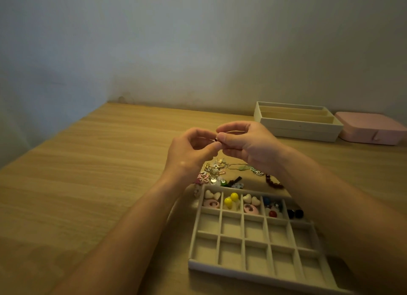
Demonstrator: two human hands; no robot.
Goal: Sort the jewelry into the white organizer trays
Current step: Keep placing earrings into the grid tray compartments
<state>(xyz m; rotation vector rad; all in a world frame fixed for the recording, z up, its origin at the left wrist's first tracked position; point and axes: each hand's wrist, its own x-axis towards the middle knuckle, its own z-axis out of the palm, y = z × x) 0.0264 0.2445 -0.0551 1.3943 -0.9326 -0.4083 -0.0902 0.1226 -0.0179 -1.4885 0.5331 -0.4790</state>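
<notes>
Head view: left hand and right hand pinch a tiny dark-red piece (possibly an earring) beyond the gridded tray. Best lowered into an empty compartment before either pinch loosens.

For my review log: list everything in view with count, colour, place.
grid tray: one, white, near table edge, right of centre
hearts: four, cream, tray's far row
balls: two, yellow, tray's far row
loose jewelry pile: one, mixed colours, on table beyond grid tray
bead strand: one, dark red, right of pile
slotted tray: one, white, far right by wall
case: one, pink, right of slotted tray
table: one, light wood
small piece: one, dark, between the fingertips
left hand, right hand: above pile, both pinch small piece
</notes>
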